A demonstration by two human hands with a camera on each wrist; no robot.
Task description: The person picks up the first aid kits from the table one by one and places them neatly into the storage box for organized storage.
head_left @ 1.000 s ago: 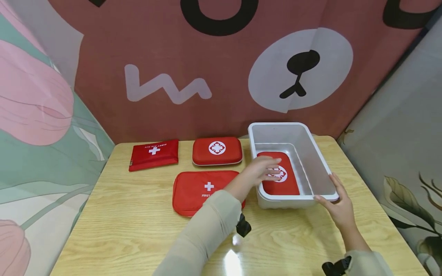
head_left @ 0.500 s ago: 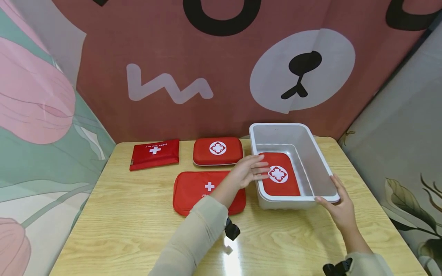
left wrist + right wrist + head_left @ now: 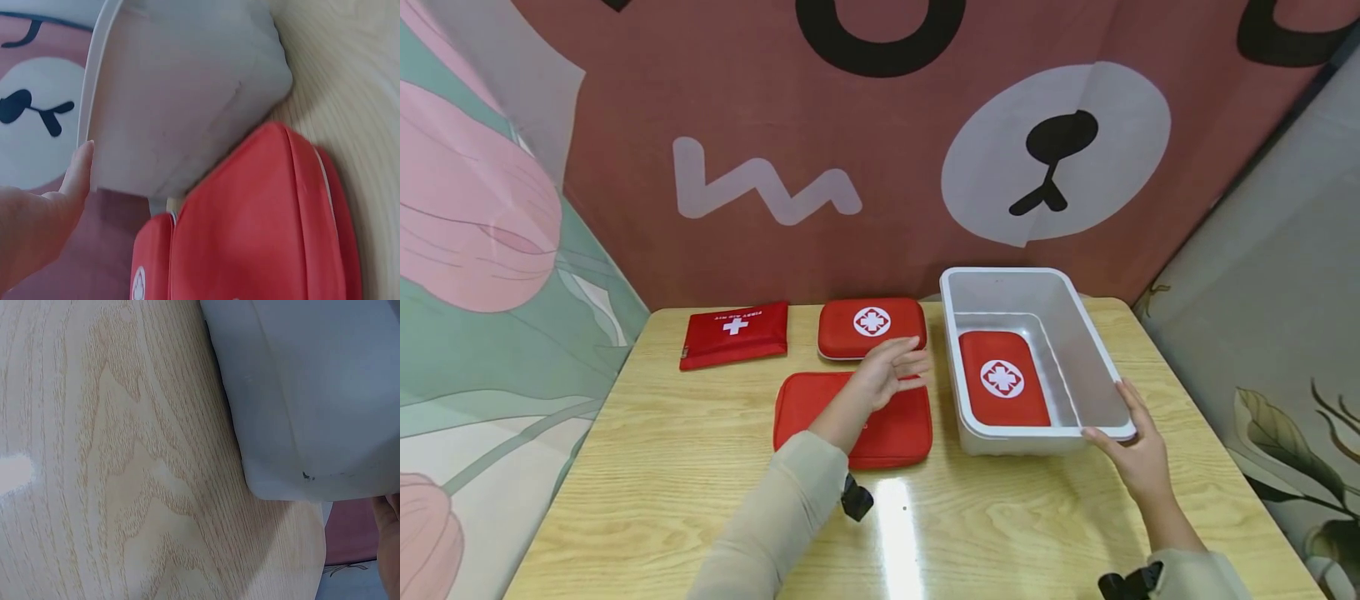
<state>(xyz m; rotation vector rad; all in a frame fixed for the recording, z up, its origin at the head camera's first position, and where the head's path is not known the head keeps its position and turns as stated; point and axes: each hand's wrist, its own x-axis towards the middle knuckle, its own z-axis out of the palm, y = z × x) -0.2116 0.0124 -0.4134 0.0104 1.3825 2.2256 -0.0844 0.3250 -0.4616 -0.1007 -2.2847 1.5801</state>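
My left hand [image 3: 886,375] hovers with loosely extended fingers over a large red first aid pouch [image 3: 895,433], covering part of its front. It holds nothing. Just behind it lies a red hard-shell first aid case [image 3: 846,329] with a white cross emblem. With thumb and fingers, my right hand [image 3: 1138,450] grips the near right corner of a light grey plastic bin [image 3: 1078,367]. Inside the bin, along its left side, a flat red first aid case [image 3: 1000,408] rests with its emblem up. In the left wrist view, the large pouch [image 3: 237,231] stands out beside the bin's outer wall [image 3: 187,81].
A flat red first aid pouch [image 3: 733,342] lies at the back left of the wooden table [image 3: 662,467]. Behind the table hangs a brown curtain [image 3: 895,242] with a printed bear face. Patterned cloths close off both sides.
My left hand has drawn out of the bin and moved left until over the large red pouch, uncovering the case inside the bin. My right hand keeps its place on the bin's corner.
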